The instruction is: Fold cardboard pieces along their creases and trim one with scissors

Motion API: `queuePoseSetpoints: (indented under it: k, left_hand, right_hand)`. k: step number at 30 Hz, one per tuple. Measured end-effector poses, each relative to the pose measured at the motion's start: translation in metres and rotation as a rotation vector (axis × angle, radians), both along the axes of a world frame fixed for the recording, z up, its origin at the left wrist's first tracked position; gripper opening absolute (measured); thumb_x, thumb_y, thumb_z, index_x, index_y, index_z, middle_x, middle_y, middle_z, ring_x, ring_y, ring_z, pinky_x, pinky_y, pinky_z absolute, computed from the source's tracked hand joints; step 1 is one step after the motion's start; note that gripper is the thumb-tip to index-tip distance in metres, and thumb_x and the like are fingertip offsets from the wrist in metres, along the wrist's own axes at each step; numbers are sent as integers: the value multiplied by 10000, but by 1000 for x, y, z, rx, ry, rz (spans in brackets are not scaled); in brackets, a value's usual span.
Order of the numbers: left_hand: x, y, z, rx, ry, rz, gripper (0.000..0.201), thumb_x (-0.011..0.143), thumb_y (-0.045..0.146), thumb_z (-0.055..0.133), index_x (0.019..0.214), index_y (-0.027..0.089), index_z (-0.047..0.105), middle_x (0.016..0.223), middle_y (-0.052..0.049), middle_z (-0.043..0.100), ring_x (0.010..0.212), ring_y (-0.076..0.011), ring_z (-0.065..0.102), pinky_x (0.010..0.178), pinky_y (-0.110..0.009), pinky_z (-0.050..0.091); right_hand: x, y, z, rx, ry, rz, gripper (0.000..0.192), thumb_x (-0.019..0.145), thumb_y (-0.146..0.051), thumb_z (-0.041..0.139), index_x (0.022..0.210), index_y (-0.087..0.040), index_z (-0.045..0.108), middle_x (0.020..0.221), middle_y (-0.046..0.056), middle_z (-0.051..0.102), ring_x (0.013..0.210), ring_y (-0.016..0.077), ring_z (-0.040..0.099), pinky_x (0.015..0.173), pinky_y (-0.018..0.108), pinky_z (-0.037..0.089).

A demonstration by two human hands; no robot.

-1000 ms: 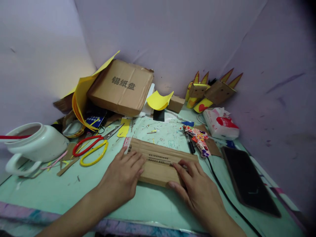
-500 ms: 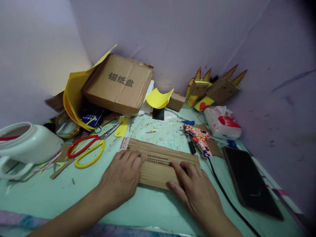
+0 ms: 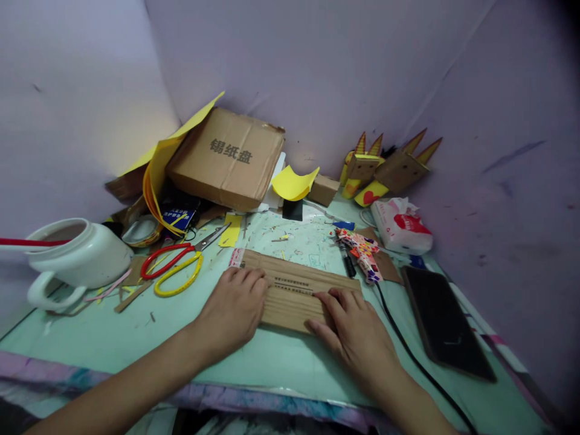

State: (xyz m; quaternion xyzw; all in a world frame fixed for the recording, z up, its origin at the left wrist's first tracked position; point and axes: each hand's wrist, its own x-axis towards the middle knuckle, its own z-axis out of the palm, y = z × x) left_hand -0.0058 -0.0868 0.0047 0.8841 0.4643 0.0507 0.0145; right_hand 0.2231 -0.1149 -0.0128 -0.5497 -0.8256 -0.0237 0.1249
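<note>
A flat brown cardboard piece (image 3: 290, 305) with printed lines lies in front of me. A strip of red-and-white tape shows at its far left corner. My left hand (image 3: 235, 308) presses on the left end, its fingers bent close together over the cardboard. At the other end, my right hand (image 3: 353, 323) holds the cardboard, with the index finger on top near the print and the thumb at the near edge. Left of the cardboard rest scissors (image 3: 174, 269) with red and yellow handles. To its right are a black marker (image 3: 348, 261) and a patterned glue gun (image 3: 362, 254).
A white mug (image 3: 86, 254) lies on its side at the left. Behind are a large cardboard box (image 3: 231, 160), yellow sheets (image 3: 156, 181) and a small box (image 3: 324, 189). Cardboard figures (image 3: 399, 172), a tissue pack (image 3: 403, 226), a phone (image 3: 446, 323) and a black cord (image 3: 408, 350) occupy the right.
The view has shifted, so more of the table's front edge shows. Both hands stay on the cardboard, with hardly any change in their grip.
</note>
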Motion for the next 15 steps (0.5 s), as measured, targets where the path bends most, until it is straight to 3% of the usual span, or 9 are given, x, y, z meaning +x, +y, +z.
queuePoseSetpoints:
  k: [3,5,8,11,13,15]
  left_hand:
    - [-6,-11,19,-55,-23,11,258,887,271,426,1084,157,548,1074,-98,612,1007,-268,532,879,-455,408]
    - [-9,-22,32,-109,-57,17,330,829,326,538,1110,153,523,1054,-94,612,976,-273,533,858,-451,426]
    - [-8,-40,39,-92,-62,-13,366,775,252,576,1122,158,508,1024,-98,611,931,-285,534,837,-475,428]
    - [-2,-60,26,70,-28,-130,186,739,183,514,917,176,567,893,-89,634,806,-272,560,764,-453,451]
    - [3,-72,10,219,-39,-185,102,721,179,493,796,183,563,841,-92,662,750,-261,585,721,-408,467]
    - [7,-81,-4,350,-32,-167,122,749,140,458,793,181,564,901,-107,694,807,-260,621,745,-375,474]
  right_hand:
    - [2,-7,12,-10,6,47,492,656,-471,753,980,-132,605,910,113,657,810,289,623,682,428,526]
    - [2,-16,18,16,5,90,532,553,-379,839,948,-137,577,866,86,664,766,265,632,678,388,526]
    - [0,-34,19,179,-34,111,447,625,-142,738,1020,-147,530,853,72,658,739,243,625,670,351,500]
    - [-7,-53,7,276,-7,111,255,715,-46,493,904,-214,526,790,30,646,664,207,599,615,305,449]
    - [-11,-63,-5,294,57,105,258,710,-5,389,772,-233,493,770,2,660,658,184,605,590,275,423]
    - [-14,-69,-13,331,96,62,308,676,28,351,765,-229,494,838,-11,700,748,172,641,601,260,425]
